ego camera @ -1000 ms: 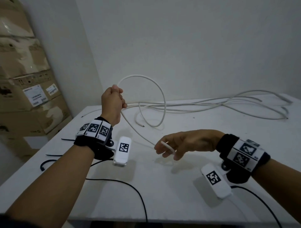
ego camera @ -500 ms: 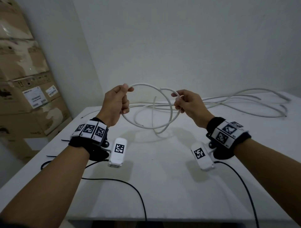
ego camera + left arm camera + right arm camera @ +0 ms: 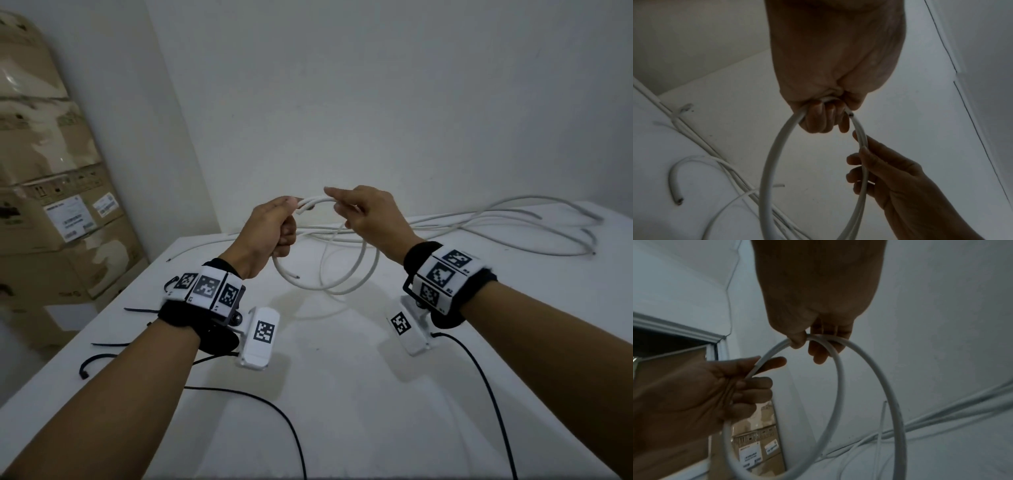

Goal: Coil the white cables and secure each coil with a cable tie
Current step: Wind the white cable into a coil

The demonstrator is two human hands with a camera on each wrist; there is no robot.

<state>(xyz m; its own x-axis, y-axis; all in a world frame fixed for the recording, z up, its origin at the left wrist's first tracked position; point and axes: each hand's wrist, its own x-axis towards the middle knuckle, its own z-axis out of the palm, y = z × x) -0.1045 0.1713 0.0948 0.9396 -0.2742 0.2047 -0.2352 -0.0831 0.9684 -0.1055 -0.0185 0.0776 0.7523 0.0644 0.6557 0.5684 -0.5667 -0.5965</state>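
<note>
A white cable (image 3: 342,291) hangs in two or three loops above the table, held up between both hands. My left hand (image 3: 291,212) grips the top of the coil in a fist; in the left wrist view its curled fingers (image 3: 824,116) close round the strands. Just to its right, my right hand (image 3: 337,202) pinches the same cable (image 3: 838,378) between thumb and fingers (image 3: 818,352). One cut end (image 3: 297,277) dangles under the left hand. Black cable ties (image 3: 137,310) lie on the table's left side.
More loose white cables (image 3: 479,222) sprawl across the back of the white table (image 3: 342,394). Cardboard boxes (image 3: 51,205) are stacked at the left beside it. Black camera cords (image 3: 281,411) trail from both wrists toward the near edge.
My right hand rose from low over the table with a length of cable and came up next to the left hand, adding another loop to the coil.
</note>
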